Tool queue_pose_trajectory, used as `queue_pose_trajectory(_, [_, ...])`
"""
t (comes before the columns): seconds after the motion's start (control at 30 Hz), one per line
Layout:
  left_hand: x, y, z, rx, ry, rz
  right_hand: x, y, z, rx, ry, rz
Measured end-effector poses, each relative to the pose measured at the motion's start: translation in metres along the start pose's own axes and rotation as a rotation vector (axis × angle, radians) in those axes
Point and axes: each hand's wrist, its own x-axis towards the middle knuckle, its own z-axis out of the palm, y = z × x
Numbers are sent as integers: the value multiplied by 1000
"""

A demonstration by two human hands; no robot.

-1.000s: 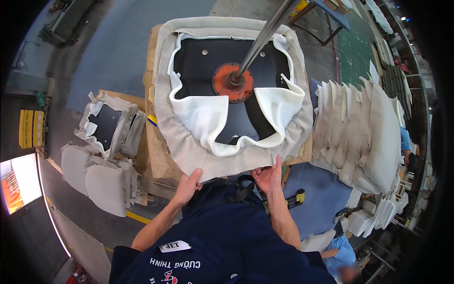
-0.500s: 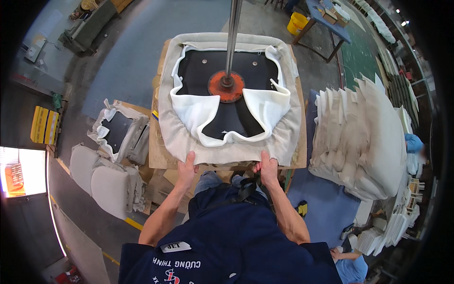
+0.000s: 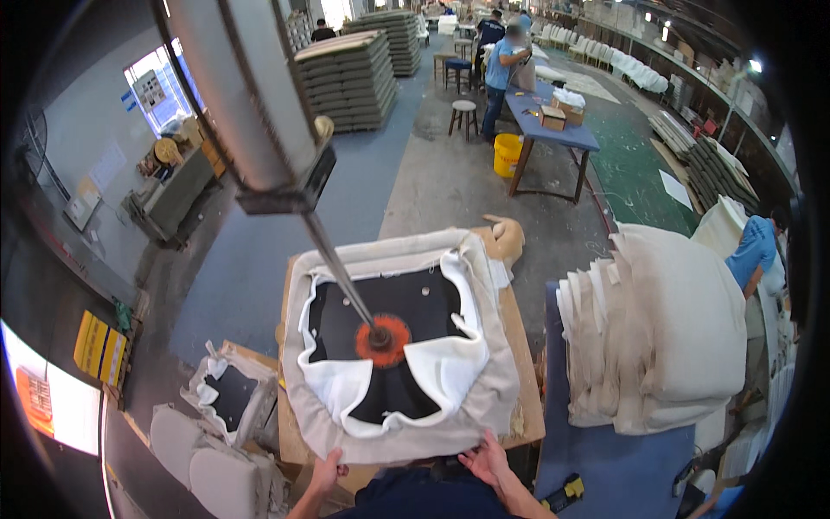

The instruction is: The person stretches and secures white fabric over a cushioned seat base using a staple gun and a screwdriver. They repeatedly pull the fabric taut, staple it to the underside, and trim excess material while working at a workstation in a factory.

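Both hands [image 3: 406,467] at seat cushion [image 3: 393,346] edge
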Motion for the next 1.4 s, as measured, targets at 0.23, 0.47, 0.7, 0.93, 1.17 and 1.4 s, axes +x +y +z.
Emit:
queue_pose_trajectory(0.23, [-2, -11, 17, -191, 166, -131, 17, -14, -51, -139, -19, 112])
queue_pose_trajectory(0.47, [0, -19, 17, -110, 333, -21, -9, -26, -25, -505, -89, -230])
queue_pose_trajectory(0.7, [-7, 3, 40, -124, 237, 119, -11, -30, -34, -932, -107, -512])
queue_pose_trajectory(0.93, [-19, 1, 42, -334, 101, 238, -65, -63, 30, -1332, 32, -529])
queue_pose_trajectory(1.17, [-57, 49, 24, 366, -58, 267, -74, -68, 65, -1865, 89, -811])
queue_pose_trajectory(1.4, [-66, 138, 181, 587, -534, 862, -68, -17, 106, -2048, 50, -1381])
